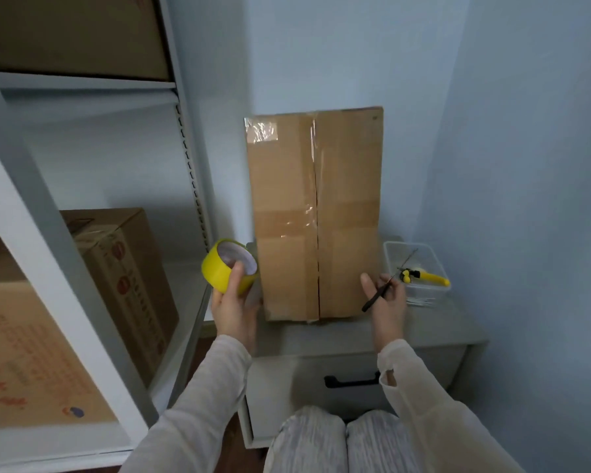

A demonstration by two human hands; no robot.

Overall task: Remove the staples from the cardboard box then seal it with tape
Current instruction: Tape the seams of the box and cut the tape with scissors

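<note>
Tall cardboard box (316,213) at frame centre, clear tape crossing its seam.
Our left hand (232,308) grips yellow tape roll (227,266); right hand (388,298) fingers pinch black scissors (377,297).

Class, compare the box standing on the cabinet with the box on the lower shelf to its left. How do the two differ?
The box on the cabinet is plain brown; the box on the shelf carries red printing. The cabinet box shows clear tape strips and a seam down its middle, while no tape can be made out on the shelf box. The cabinet box stands in the open; the shelf box sits inside the rack. Both are brown cardboard.
</note>
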